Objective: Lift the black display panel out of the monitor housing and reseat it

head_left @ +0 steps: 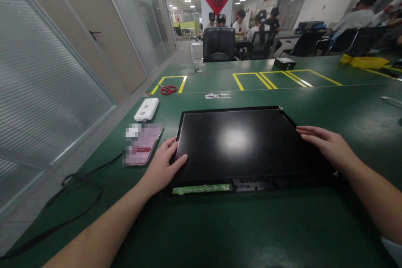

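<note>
A black LCD screen panel (232, 142) in a dark frame lies face up on the green table in front of me. Along its near edge a strip of green circuit board (201, 189) shows. My left hand (166, 161) grips the panel's left edge, thumb over the front and fingers along the side. At the opposite side my right hand (329, 146) holds the right edge, its fingertips on the frame and its thumb hidden. Left of my left hand lies a phone (146, 148) with a lit screen, partly blurred out.
A white power bank (147, 109) sits beyond the phone, near the table's left edge. Red-handled scissors (168, 90), small white pieces (217, 96) and a black box (284, 63) are farther back. A black strap (84, 178) trails at left. Several people sit beyond the table.
</note>
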### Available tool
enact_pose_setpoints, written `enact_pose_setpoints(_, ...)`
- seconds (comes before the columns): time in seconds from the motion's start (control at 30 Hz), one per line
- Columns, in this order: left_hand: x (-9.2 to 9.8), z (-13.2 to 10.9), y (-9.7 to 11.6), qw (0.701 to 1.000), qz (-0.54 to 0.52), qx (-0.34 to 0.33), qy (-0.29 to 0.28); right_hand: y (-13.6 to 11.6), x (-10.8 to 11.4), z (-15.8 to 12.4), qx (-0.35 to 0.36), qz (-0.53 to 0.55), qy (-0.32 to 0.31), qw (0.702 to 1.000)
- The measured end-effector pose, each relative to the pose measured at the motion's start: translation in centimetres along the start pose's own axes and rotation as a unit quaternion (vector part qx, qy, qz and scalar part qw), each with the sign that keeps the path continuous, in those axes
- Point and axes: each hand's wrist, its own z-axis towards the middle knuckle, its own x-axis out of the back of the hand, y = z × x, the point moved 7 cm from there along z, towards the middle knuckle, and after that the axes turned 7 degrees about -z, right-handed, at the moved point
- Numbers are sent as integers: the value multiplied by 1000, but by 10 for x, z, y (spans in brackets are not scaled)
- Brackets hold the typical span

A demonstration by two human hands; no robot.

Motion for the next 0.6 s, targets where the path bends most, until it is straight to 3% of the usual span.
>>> enact_pose_setpoints(0.6, 0, 0, 1, 1000, 0, 0, -9, -10, 5, -3, -24, -89, 9, 996)
